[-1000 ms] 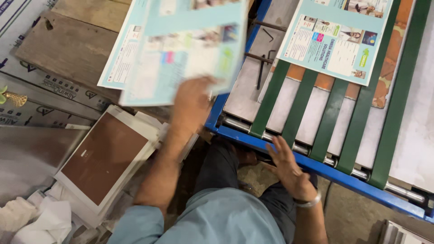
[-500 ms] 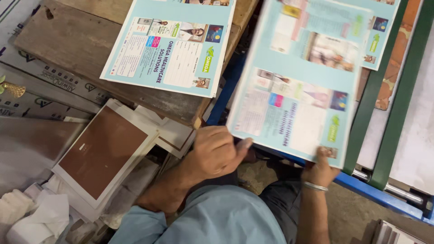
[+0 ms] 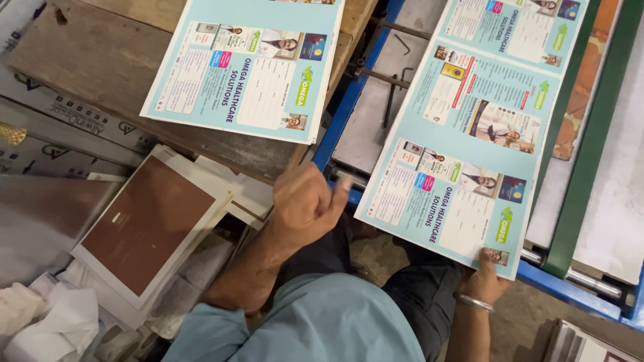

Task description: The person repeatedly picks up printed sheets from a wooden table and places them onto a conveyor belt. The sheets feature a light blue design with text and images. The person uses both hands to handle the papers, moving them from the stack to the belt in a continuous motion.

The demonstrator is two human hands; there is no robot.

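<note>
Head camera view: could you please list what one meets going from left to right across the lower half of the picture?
Crumpled white paper → brown-faced white-bordered board → left hand → pale blue printed sheet with the right hand at its corner → green machine bar.

Your left hand (image 3: 305, 201) is motion-blurred, its grip unreadable; the top edge crops both printed sheets (image 3: 469, 127).

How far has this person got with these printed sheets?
One light-blue printed sheet already lies on the wooden table. In hand: the right hand grips the near corner of a second printed sheet lying across the blue-framed machine bed, while the left hand hovers curled by its near edge. How many sheets remain cannot be seen.
</note>
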